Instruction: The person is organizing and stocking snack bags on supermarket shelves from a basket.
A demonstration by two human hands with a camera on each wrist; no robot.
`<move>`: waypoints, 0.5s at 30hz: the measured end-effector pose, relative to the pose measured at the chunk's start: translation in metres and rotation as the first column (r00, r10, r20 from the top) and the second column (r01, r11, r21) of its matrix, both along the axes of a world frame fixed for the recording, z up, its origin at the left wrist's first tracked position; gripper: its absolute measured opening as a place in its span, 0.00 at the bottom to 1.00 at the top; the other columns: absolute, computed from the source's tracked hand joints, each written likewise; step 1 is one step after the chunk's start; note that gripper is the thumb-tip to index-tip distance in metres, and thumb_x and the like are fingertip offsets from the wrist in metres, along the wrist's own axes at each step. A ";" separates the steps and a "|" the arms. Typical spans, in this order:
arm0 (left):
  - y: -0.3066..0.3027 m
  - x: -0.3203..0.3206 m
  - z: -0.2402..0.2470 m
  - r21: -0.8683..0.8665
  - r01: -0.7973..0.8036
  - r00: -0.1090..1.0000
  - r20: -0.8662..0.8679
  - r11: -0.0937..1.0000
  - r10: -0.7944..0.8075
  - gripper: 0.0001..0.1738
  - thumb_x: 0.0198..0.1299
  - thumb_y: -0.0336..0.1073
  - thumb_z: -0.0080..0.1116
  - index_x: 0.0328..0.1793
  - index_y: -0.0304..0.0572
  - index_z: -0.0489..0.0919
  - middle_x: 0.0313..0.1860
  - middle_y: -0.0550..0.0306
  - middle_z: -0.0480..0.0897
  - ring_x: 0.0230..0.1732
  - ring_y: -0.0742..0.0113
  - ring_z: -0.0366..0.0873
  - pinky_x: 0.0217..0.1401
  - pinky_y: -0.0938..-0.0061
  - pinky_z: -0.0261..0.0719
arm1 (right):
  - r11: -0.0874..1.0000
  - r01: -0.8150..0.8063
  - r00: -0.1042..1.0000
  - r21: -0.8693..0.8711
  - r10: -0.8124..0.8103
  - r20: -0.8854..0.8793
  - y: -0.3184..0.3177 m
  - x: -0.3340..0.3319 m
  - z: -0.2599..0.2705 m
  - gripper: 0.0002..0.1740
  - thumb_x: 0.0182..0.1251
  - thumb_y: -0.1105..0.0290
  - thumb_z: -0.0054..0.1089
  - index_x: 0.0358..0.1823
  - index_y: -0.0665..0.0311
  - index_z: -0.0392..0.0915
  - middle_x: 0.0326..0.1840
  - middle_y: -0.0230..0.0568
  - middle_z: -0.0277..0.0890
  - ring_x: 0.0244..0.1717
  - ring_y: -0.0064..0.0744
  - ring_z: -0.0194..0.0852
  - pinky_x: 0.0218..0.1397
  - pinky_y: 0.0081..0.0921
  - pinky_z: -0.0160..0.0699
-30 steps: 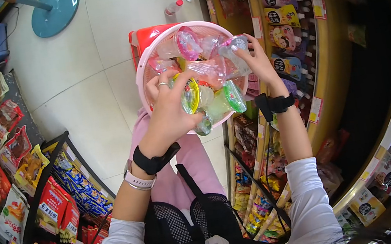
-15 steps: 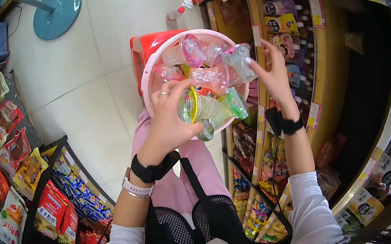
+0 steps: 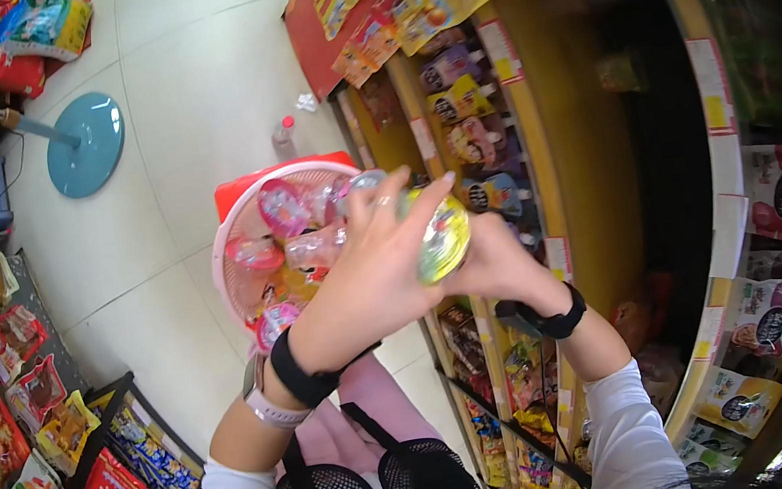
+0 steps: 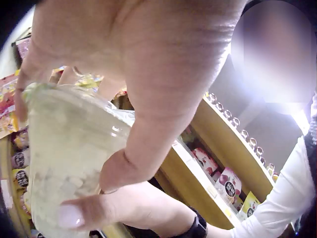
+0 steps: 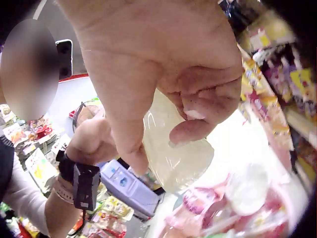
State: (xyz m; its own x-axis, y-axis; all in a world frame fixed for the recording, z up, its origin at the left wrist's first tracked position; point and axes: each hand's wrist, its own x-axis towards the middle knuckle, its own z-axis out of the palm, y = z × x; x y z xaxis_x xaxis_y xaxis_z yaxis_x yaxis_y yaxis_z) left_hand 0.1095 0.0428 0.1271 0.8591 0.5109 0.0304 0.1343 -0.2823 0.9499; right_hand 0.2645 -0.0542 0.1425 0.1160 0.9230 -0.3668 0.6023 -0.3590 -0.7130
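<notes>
Both hands are on one clear jelly cup with a yellow lid (image 3: 446, 239), raised over the right side of the pink basket (image 3: 221, 260). The left hand (image 3: 375, 257) grips the cup, its thumb against the side and its fingers reaching across near the lid. From the other side the right hand (image 3: 497, 259) holds it with curled fingers. Pale yellow-green contents show through the cup wall (image 4: 69, 144) in the left wrist view. Several pink-lidded cups (image 3: 283, 208) lie in the basket. The left hand and forearm hide the basket's near right part.
A red stool (image 3: 237, 192) shows behind the basket. Shelves of drink pouches (image 3: 472, 141) run close along the right. Packaged snacks (image 3: 19, 325) fill a rack at left. A red-capped bottle (image 3: 284, 139) stands on the tiled floor beyond the basket.
The left hand has lifted the yellow-lidded cup rightward out of the basket. The right hand, which let go of another cup, now holds this one too. The head view has turned right.
</notes>
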 end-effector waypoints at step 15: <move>0.006 0.246 0.006 0.672 -0.273 0.945 0.323 0.688 0.059 0.25 0.47 0.25 0.54 0.55 0.33 0.68 0.60 0.48 0.68 0.60 0.46 0.67 0.57 0.63 0.73 | 0.697 0.562 0.822 0.446 -0.533 -0.203 0.019 0.240 -0.011 0.28 0.62 0.66 0.57 0.62 0.67 0.63 0.58 0.39 0.69 0.57 0.30 0.69 0.56 0.25 0.69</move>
State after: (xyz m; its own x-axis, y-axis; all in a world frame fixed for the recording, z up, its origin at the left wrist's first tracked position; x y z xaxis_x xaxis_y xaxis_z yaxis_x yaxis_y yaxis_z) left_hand 0.3552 0.0491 0.1335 0.6665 0.3807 0.6410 0.0308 -0.8731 0.4865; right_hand 0.5042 -0.0351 0.1313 0.6491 0.7576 0.0688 0.3622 -0.2283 -0.9037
